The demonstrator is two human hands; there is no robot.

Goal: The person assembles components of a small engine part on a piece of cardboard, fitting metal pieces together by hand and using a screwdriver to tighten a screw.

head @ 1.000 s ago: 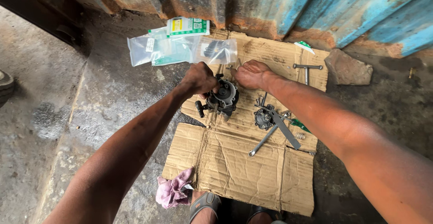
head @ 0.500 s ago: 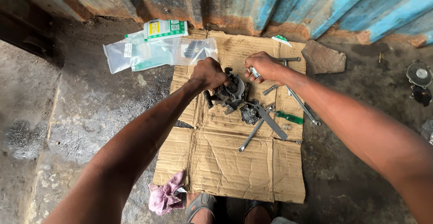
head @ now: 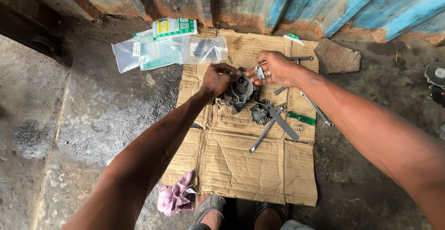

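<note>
My left hand grips a dark grey metal engine part, round-bodied and greasy, held just above a flattened cardboard sheet. My right hand hovers close to the part's right side and pinches a small silvery metal piece between its fingertips. Both hands nearly touch over the top of the part. On the cardboard just below lie a second dark round component, a wrench, a green-handled screwdriver and a small spring.
Clear plastic bags with small parts and a green-and-white packet lie at the upper left. A flat stone sits right of the cardboard, a pink rag at its lower left. Corrugated blue rusty sheeting stands behind. My sandalled feet rest at the cardboard's near edge.
My right hand has drawn slightly away from the part with the small silvery piece now visible in its fingers. My left hand keeps hold of the part. The camera view has shifted a little.
</note>
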